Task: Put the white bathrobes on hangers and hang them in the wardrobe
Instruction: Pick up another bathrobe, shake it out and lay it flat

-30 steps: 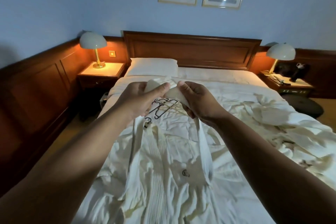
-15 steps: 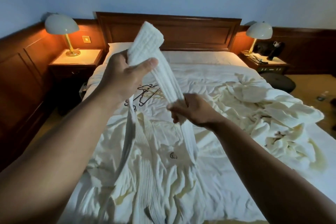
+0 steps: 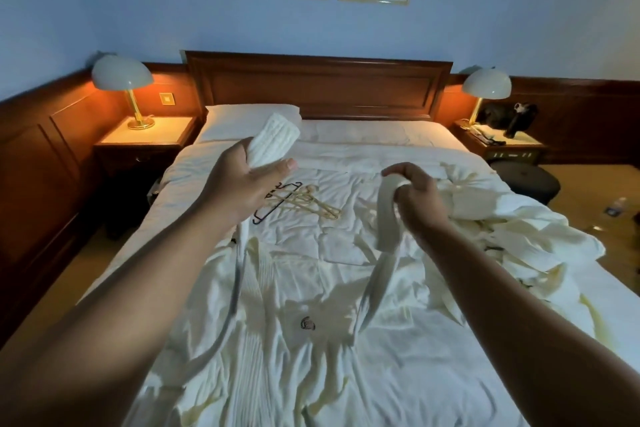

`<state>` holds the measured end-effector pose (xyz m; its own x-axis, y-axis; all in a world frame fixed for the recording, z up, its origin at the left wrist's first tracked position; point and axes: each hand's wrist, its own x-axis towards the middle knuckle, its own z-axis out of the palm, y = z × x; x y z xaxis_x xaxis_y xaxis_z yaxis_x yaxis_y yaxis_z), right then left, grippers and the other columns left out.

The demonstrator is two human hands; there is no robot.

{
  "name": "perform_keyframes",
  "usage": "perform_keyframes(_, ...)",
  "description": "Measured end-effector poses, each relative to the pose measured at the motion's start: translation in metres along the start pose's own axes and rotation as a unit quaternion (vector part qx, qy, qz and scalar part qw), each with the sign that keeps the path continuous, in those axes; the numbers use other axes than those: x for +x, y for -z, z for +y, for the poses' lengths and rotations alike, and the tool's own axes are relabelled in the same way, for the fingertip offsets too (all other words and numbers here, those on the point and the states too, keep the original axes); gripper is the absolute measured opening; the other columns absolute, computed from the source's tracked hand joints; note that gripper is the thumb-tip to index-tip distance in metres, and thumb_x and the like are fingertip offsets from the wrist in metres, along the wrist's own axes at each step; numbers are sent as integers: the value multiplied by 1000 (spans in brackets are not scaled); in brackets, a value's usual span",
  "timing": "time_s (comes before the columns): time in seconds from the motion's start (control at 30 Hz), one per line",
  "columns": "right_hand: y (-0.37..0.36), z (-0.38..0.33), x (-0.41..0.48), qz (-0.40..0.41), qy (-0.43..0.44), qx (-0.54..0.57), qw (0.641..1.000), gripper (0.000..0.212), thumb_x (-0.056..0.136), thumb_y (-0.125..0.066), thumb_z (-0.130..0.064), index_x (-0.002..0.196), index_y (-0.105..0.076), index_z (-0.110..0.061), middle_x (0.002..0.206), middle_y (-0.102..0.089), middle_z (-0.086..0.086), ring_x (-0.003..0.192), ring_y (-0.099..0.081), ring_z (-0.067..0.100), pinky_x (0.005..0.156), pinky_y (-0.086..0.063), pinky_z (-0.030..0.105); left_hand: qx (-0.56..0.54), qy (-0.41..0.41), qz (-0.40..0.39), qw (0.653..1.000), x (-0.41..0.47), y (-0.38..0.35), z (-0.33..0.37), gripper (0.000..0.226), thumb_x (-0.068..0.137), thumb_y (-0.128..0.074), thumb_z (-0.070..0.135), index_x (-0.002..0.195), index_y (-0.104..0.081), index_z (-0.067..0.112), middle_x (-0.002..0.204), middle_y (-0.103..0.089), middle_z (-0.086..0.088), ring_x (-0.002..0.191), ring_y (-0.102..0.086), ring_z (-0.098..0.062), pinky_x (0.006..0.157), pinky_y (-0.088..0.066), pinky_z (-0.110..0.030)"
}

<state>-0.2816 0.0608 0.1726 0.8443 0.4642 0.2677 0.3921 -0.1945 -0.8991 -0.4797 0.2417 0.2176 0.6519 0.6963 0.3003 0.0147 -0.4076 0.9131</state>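
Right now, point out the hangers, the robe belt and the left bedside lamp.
hangers (image 3: 313, 202), head view, on the pale wooden ones lying on the bed
belt (image 3: 277, 137), head view, its ribbed folded end
left bedside lamp (image 3: 122, 74), head view, its dome shade

No words or numbers can be read; the small dark emblem (image 3: 307, 323) on the bathrobe (image 3: 277, 291) is too blurred.

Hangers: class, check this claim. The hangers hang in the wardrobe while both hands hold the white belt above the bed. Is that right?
No. The head view shows the hangers lying on the bed, not in a wardrobe. The rest stands: the left hand and right hand both hold the white belt above the bed.
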Motion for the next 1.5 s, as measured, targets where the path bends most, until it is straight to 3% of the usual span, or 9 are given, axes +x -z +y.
perform_keyframes(0.17,44,28,32,73,-69,27,995,17,99,-55,-33,109,-61,-21,84,-60,-2,75,-57,16,65,-46,33,16,9,19,1000,-6,-9,6,29,82,-79,35,101,-59,31,78,-59,7,62,-52,-9,57,-44,-28)
perform_keyframes(0.3,59,30,25,-66,-45,122,989,29,101,-51,-33,87,-75,-24,77,-48,-2,68,-47,12,61,-45,32,33,18,5,999,-11,-31,6,30,82,-80,33,105,-61,30,80,-62,12,66,-55,-6,56,-44,-24)
perform_keyframes(0.43,71,16,15,-147,17,37,988,41,102,-45,-49,110,-77,-25,100,-58,-9,92,-57,5,89,-49,26,37,31,-5,999,-21,-57,7,29,82,-79,35,105,-62,29,76,-60,13,67,-57,-5,54,-44,-22)
perform_keyframes(0.63,88,16,20,-217,-63,142,964,50,92,-63,-50,105,-65,-2,61,-38,2,47,-34,12,43,-39,25,43,47,-16,998,-31,-87,3,26,79,-81,35,98,-64,29,80,-67,9,66,-60,-8,52,-46,-26)
perform_keyframes(0.8,111,26,25,-291,1,148,945,49,106,-38,-45,83,-51,-4,52,-44,5,37,-32,17,42,-39,26,109,44,35,992,-30,-97,-2,34,77,-76,31,104,-57,27,92,-62,2,81,-62,-19,54,-48,-31)
perform_keyframes(0.97,127,40,31,-310,-17,209,927,37,107,-39,-26,79,-52,-6,61,-45,10,55,-44,21,61,-52,33,11,50,7,999,-34,-95,-6,28,72,-70,45,86,-48,36,68,-50,11,60,-46,-15,52,-38,-32)
perform_keyframes(1.17,120,57,38,-151,12,21,988,15,102,-54,-25,100,-64,-14,65,-56,6,52,-49,13,51,-45,30,-161,97,-66,980,-39,-88,5,31,85,-49,49,77,-57,19,62,-45,-1,49,-38,-14,42,-28,-19)
perform_keyframes(1.37,70,43,14,-223,82,-106,966,23,102,-49,-13,93,-68,-23,65,-60,-9,46,-48,1,50,-38,20,-107,-8,-84,991,-36,-73,13,29,86,-59,35,85,-59,6,81,-53,-22,80,-52,-28,77,-38,-41)
perform_keyframes(1.5,18,16,-20,-308,112,-59,943,27,97,-61,-39,86,-70,-16,74,-64,-5,65,-57,6,66,-42,22,-33,-73,-107,991,-41,-54,19,22,93,-60,25,87,-60,4,80,-53,-8,78,-47,-20,76,-36,-37)
